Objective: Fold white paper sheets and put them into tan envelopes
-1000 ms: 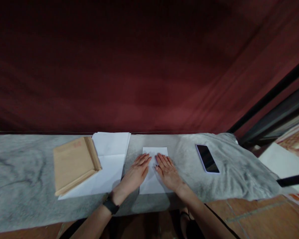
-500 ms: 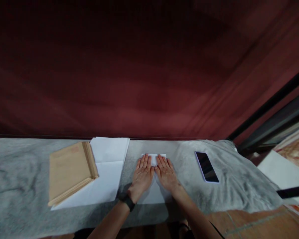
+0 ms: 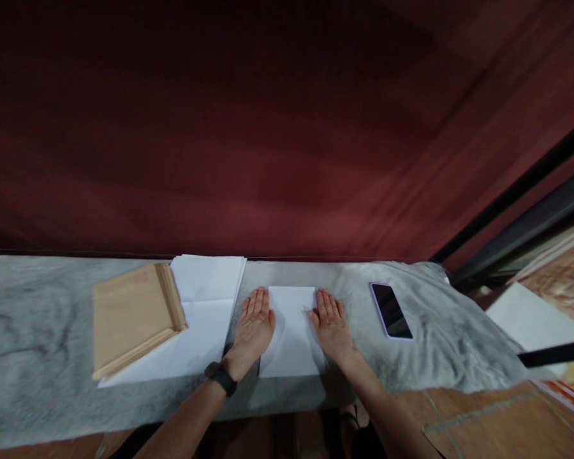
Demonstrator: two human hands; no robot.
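A white sheet of paper (image 3: 293, 338), which looks folded, lies flat on the grey cloth in front of me. My left hand (image 3: 255, 326) rests at its left edge, palm down, with the fingers stretched out. At the opposite edge lies my right hand (image 3: 332, 325), also flat, its thumb reaching over the paper's margin. Neither hand grips anything. A dark watch (image 3: 220, 377) is on my left wrist.
To the left, a stack of brown envelopes (image 3: 131, 312) lies partly over larger white sheets (image 3: 205, 325) with a crease across them. A phone (image 3: 391, 311) in a lilac case is on the right. Grey cloth (image 3: 33, 344) covers the surface, and a dark red curtain (image 3: 277, 172) hangs behind.
Both hands have slid apart from the middle of the folded paper to its left and right edges. Its centre is now uncovered. The view has shifted slightly.
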